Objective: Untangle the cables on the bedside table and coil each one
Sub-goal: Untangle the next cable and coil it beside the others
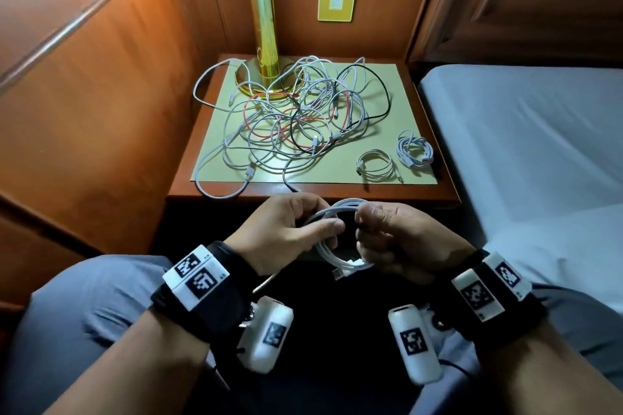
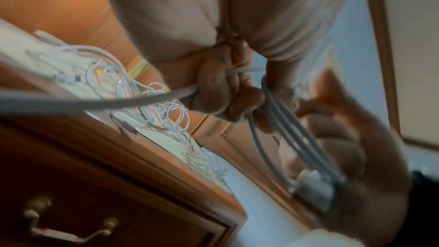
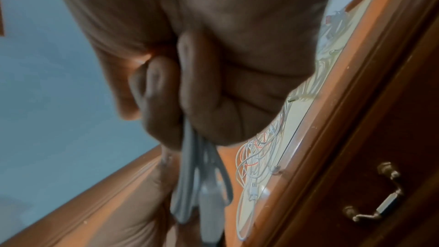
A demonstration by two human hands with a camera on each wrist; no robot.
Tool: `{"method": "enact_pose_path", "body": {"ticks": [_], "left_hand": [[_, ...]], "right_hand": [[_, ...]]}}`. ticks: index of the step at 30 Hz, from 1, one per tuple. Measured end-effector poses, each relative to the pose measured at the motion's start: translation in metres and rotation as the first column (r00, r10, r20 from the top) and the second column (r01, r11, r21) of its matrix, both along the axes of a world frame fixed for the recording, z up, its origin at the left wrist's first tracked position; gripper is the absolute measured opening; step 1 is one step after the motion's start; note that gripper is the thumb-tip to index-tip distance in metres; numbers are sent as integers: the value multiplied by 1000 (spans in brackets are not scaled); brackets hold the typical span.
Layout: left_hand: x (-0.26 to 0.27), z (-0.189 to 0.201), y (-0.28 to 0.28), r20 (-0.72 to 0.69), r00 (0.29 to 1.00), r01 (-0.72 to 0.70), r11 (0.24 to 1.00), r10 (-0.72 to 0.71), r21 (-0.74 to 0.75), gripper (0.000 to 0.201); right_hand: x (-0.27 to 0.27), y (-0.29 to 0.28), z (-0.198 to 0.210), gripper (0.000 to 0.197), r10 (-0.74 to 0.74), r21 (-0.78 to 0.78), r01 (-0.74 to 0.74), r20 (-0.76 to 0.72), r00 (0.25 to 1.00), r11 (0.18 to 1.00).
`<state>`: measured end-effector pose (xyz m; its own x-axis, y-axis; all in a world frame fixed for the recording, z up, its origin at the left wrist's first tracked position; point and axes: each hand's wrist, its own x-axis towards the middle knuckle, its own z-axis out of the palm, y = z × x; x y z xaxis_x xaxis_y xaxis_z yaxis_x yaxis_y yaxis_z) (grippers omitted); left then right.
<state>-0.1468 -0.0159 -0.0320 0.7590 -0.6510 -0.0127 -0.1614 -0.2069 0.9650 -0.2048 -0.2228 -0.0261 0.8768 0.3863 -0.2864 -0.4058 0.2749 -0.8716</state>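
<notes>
The left hand (image 1: 290, 229) is closed around the left side of a white cable coil (image 1: 332, 248), thumb laid across the strands. The right hand (image 1: 394, 239) pinches the same coil on its right side with curled fingers; the right wrist view shows several loops bunched between those fingers (image 3: 161, 89). The coil is held in the air just in front of the bench (image 1: 313, 194), at 6 o'clock from its near edge. A connector end (image 1: 338, 274) hangs from the bottom of the coil.

On the bench lies a pale mat (image 1: 387, 94). A tangle of cables (image 1: 296, 118), mostly white with red and black strands, covers the mat's centre and left. One white strand runs from the tangle over the near edge toward the held coil. Two finished white coils sit at 4 o'clock from the tangle: one (image 1: 376, 167) nearer the front, the other (image 1: 415, 149) just beside it toward the bed (image 1: 526, 131). A brass lamp (image 1: 263, 27) stands at 12 o'clock, its base touching the tangle.
</notes>
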Motion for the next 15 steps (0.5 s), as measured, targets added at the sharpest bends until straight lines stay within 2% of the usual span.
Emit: {"method": "enact_pose_path", "body": {"ticks": [4,7,9,11,15], "left_hand": [[-2,6,0,-226,974,-23,995,1,-97,21],[-3,5,-4,-283,959,-47,991,10,-127,24],[-3,5,-4,-230,973,-55,993,29,-107,27],[-1,4,-2,-117,993,-34,999,28,-41,30],[2,0,1,37,999,-18,998,16,64,33]], "right_hand": [[1,6,-1,32,-116,-91,114,-25,993,989],[2,9,0,30,-147,-121,143,-25,989,982],[2,5,0,30,-138,-147,133,-27,990,980],[2,-1,0,27,-93,-161,84,-45,995,983],[1,0,4,24,19,-89,-32,-144,989,996]]}}
